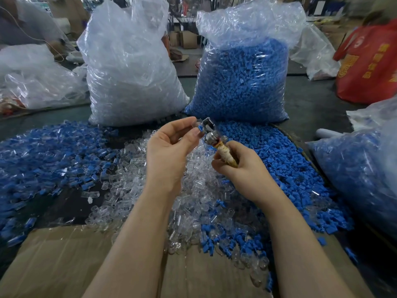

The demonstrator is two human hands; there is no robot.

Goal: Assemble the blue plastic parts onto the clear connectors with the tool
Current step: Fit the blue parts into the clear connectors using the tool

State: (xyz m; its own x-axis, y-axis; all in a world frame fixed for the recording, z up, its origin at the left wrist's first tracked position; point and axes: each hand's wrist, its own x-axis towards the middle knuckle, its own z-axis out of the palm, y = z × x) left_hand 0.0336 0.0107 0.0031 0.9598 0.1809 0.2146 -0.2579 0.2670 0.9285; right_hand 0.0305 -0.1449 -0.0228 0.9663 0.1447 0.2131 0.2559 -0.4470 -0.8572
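Two bare hands are raised over the work surface, just above centre of the view. The left hand (169,145) pinches a blue part (201,128) together with a clear connector (194,125) between thumb and forefinger tips; its remaining fingers are loosely curled. The right hand (238,166) is wrapped around the tape-bound handle of the tool (214,138), whose metal head points to 11 o'clock and meets the pinched pieces. Whether the blue part is already seated in the connector cannot be told; the contact point is small and partly hidden.

Stock: loose clear connectors (193,201) lie directly below the hands at 6 o'clock. Loose blue parts (268,160) are heaped at 3 o'clock. A mixed blue-and-clear pile (53,160) lies at 9 o'clock, probably finished units. A bag of clear pieces (133,72) stands at 11 o'clock and a bag of blue pieces (242,82) at 1 o'clock.

Assessment: the step in hand appears to be pressing the blue part home. Recommended: keep the two pieces aligned square to the tool head, hold the fingertips clear of the metal, apply pressure straight along the axis, and confirm full seating before release.
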